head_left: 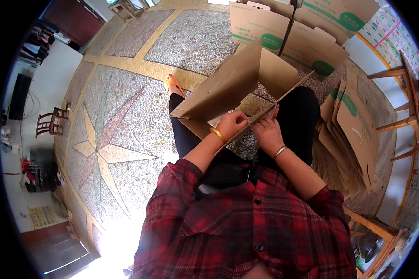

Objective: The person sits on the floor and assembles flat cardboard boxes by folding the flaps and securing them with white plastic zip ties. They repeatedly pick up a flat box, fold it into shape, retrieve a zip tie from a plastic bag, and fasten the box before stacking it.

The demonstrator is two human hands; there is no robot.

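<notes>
A brown cardboard box (221,90) with its walls raised stands between my knees, and floor shows through its middle. My left hand (232,125), with a gold bangle at the wrist, reaches over the box's inner side. Its fingers are closed on the edge of the near wall. On the outer side of that same wall, my right hand (267,135) has its fingers bent and pressed to the cardboard close to the left hand. A silver-coloured bracelet circles the right wrist. What the fingertips do at the edge is partly hidden.
Several made-up cardboard boxes (260,30) with green print stand ahead on the right. A stack of flat cardboard (347,139) leans beside my right leg. Wooden stools (395,121) line the right side. Far left stands a small wooden chair (52,122) on the patterned stone floor (121,97).
</notes>
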